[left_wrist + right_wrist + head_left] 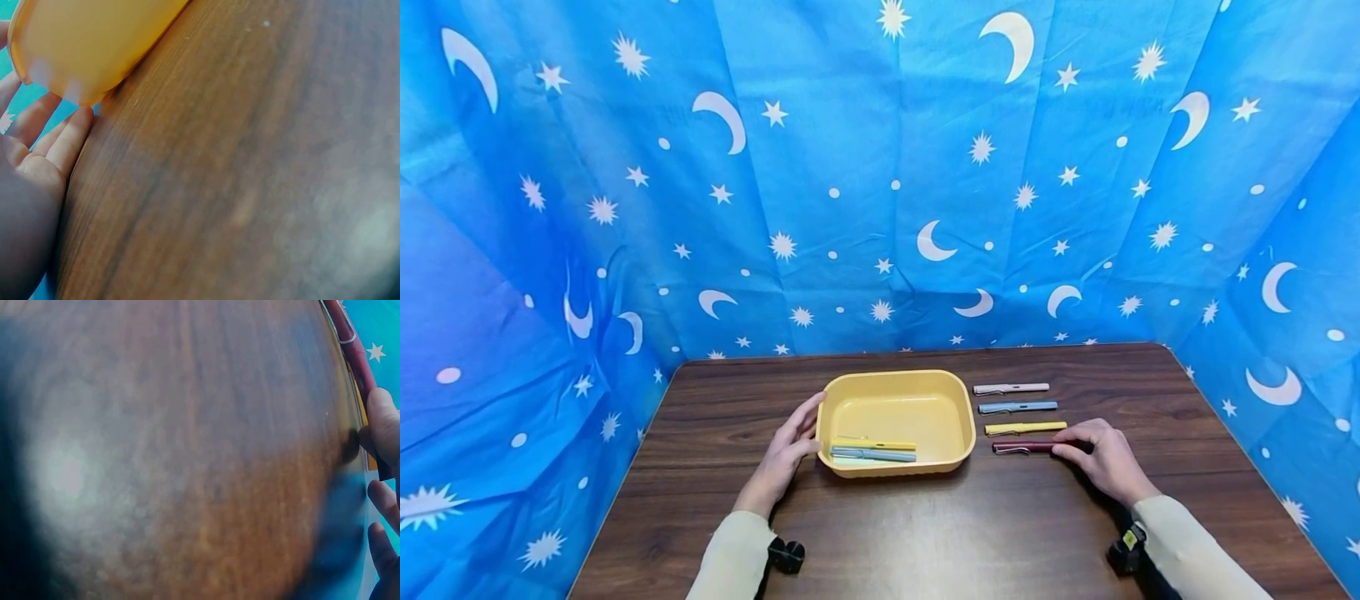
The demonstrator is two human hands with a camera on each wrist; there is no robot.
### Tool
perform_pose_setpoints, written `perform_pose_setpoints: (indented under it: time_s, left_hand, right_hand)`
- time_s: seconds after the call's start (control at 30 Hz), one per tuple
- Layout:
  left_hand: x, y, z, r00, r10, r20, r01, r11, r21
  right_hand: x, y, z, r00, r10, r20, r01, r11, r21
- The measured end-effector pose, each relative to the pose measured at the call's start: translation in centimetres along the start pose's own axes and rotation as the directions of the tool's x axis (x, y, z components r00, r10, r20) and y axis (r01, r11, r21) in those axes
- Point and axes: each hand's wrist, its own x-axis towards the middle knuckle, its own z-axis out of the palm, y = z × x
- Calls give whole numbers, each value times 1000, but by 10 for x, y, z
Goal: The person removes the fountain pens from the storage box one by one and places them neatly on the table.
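My right hand (pixel 1105 458) pinches the right end of a dark red pen (pixel 1017 448), whose wire clip points left. In the right wrist view, the thumb lies along that pen's barrel (pixel 358 359). On the left, my other hand (pixel 785 457) rests its extended fingers against the outer wall of a yellow tray (pixel 958 458). The left wrist view has those fingertips (pixel 78 125) at the tray's lower side. Inside the tray, a yellow pen (pixel 895 446) and a blue-grey pen (pixel 876 455) lie near the front left, over a pale green item (pixel 853 462).
Right of the tray, a yellow pen (pixel 1022 428), a blue-grey pen (pixel 1018 407) and a pale silver pen (pixel 1015 388) lie in a column behind the dark red one. A blue cloth (pixel 850 150) with moons and stars surrounds the wooden table (pixel 910 542).
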Motion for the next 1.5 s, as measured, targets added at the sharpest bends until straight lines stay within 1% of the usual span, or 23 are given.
perform_pose_setpoints:
  time_s: [0.13, 0.53, 0.77, 0.97, 1.17, 1.5]
  left_hand:
    - [1, 0, 0, 1000, 8, -1, -8, 1000, 0]
    - [3, -2, 0, 1000, 16, -10, -16, 1000, -2]
    - [1, -3, -1, 1000, 11, -4, -11, 1000, -6]
    - [0, -3, -1, 1000, 1, -4, -1, 1000, -5]
    - [0, -2, -1, 1000, 20, 2, -20, 1000, -11]
    - [1, -3, -1, 1000, 23, 3, -23, 1000, -3]
  right_hand:
    - [1, 2, 1, 1000, -20, -20, 20, 1000, -1]
    - [1, 6, 6, 998, -59, -16, 59, 998, -13]
    - [0, 1, 5, 999, -47, -4, 47, 999, 2]
    - [1, 2, 6, 999, -38, -2, 38, 999, -1]
    - [1, 5, 7, 1000, -28, 3, 29, 1000, -13]
    - [1, 6, 8, 1000, -10, 6, 10, 1000, -22]
